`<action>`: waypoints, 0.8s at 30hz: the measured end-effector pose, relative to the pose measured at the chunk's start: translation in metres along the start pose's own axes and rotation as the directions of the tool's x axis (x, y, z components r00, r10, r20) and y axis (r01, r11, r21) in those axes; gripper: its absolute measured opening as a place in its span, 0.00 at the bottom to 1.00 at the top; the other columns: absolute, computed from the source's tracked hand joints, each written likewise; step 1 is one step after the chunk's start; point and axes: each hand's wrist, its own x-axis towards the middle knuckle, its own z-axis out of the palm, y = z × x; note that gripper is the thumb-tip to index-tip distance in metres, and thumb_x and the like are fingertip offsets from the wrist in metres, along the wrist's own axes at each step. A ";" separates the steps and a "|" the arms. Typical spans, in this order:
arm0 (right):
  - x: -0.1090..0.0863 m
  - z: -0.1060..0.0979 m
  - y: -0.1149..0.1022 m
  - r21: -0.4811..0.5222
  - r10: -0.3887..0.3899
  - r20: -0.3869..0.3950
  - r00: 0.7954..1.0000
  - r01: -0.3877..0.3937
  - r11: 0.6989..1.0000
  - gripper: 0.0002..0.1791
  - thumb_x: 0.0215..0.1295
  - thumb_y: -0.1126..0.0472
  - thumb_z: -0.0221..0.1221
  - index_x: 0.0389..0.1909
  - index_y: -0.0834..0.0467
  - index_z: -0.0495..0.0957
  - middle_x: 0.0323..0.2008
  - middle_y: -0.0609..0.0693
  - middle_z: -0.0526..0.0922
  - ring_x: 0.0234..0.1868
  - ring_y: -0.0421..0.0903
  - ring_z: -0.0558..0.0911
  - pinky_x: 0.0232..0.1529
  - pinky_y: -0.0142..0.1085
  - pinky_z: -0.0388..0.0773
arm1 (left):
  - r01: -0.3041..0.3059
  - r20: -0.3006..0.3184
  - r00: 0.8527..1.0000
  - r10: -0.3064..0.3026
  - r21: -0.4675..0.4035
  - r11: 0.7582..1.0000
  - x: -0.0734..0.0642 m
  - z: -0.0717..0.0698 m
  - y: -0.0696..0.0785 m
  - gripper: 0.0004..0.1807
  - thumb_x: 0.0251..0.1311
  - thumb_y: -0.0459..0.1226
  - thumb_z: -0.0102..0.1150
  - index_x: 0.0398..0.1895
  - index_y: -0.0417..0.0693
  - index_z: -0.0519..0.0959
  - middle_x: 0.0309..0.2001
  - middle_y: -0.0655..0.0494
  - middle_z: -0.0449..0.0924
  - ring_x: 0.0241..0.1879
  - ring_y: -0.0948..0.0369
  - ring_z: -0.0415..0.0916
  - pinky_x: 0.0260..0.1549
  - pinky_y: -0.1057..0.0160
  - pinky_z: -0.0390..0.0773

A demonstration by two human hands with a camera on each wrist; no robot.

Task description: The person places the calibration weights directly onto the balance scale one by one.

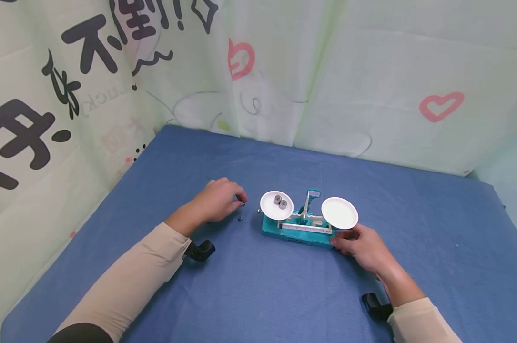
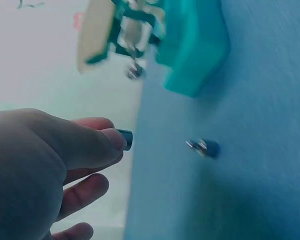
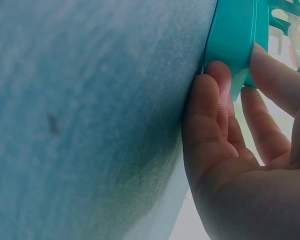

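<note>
A teal balance scale (image 1: 296, 235) with two white pans stands on the blue-covered table. Its left pan (image 1: 269, 212) bears two silver cylindrical weights (image 1: 283, 204); nothing lies in the right pan (image 1: 339, 213). Left of the scale, my left hand (image 1: 217, 200) pinches a small metal weight (image 2: 126, 139) between thumb and index finger, most of it hidden by the fingertips. Another small knobbed weight (image 2: 206, 148) is on the table just below that hand. My right hand (image 3: 250, 165) grips the right end of the scale's base, thumb on its upper edge.
A patterned light curtain (image 1: 275, 95) hangs along the table's back and left sides. Blue cloth (image 1: 258, 295) covers the table. Black wrist mounts (image 1: 201, 251) sit below both hands.
</note>
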 end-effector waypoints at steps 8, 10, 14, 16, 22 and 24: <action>0.000 0.000 -0.001 -0.006 -0.002 -0.001 1.000 0.002 1.000 0.22 0.65 0.63 0.65 0.54 0.71 0.74 0.46 0.62 0.80 0.39 0.49 0.81 0.40 0.40 0.80 | -0.087 -0.072 0.994 0.087 0.004 0.996 -0.006 -0.019 0.021 0.08 0.67 0.34 0.62 0.46 0.50 0.87 0.44 0.60 0.84 0.48 0.55 0.74 0.51 0.46 0.71; 0.000 0.000 -0.001 -0.006 -0.005 -0.001 1.000 0.005 1.000 0.22 0.65 0.63 0.65 0.54 0.71 0.74 0.46 0.62 0.80 0.39 0.49 0.81 0.40 0.40 0.80 | -0.098 -0.085 0.992 0.096 -0.010 0.995 -0.007 -0.022 0.026 0.08 0.66 0.34 0.62 0.45 0.49 0.86 0.43 0.60 0.84 0.47 0.55 0.74 0.51 0.47 0.71; 0.000 -0.001 -0.002 -0.002 -0.009 -0.001 1.000 0.009 1.000 0.22 0.65 0.63 0.65 0.54 0.72 0.74 0.46 0.63 0.80 0.39 0.49 0.81 0.40 0.40 0.80 | -0.126 -0.107 0.987 0.122 -0.038 0.991 -0.007 -0.026 0.035 0.08 0.65 0.34 0.62 0.45 0.48 0.85 0.43 0.58 0.84 0.46 0.55 0.74 0.52 0.48 0.71; 0.000 -0.001 -0.002 -0.001 -0.010 0.000 1.000 0.010 1.000 0.22 0.65 0.63 0.65 0.55 0.72 0.73 0.46 0.63 0.80 0.39 0.49 0.81 0.40 0.40 0.80 | -0.138 -0.109 0.985 0.133 -0.042 0.989 -0.006 -0.026 0.038 0.08 0.65 0.34 0.62 0.45 0.48 0.85 0.44 0.58 0.84 0.47 0.55 0.74 0.52 0.48 0.71; -0.001 -0.001 -0.002 -0.004 -0.002 0.001 1.000 0.002 1.000 0.23 0.65 0.62 0.65 0.55 0.72 0.74 0.47 0.63 0.80 0.39 0.49 0.81 0.40 0.41 0.80 | -0.149 -0.078 0.986 0.147 -0.028 0.988 0.001 -0.023 0.047 0.09 0.66 0.35 0.62 0.48 0.48 0.85 0.45 0.58 0.84 0.47 0.56 0.74 0.52 0.49 0.71; -0.001 -0.001 -0.002 -0.004 -0.001 0.002 1.000 0.001 1.000 0.23 0.65 0.62 0.65 0.55 0.72 0.74 0.47 0.63 0.80 0.39 0.49 0.81 0.41 0.41 0.80 | -0.154 -0.069 0.986 0.152 -0.021 0.988 0.003 -0.021 0.049 0.09 0.66 0.35 0.62 0.47 0.49 0.85 0.45 0.59 0.84 0.46 0.56 0.74 0.50 0.49 0.71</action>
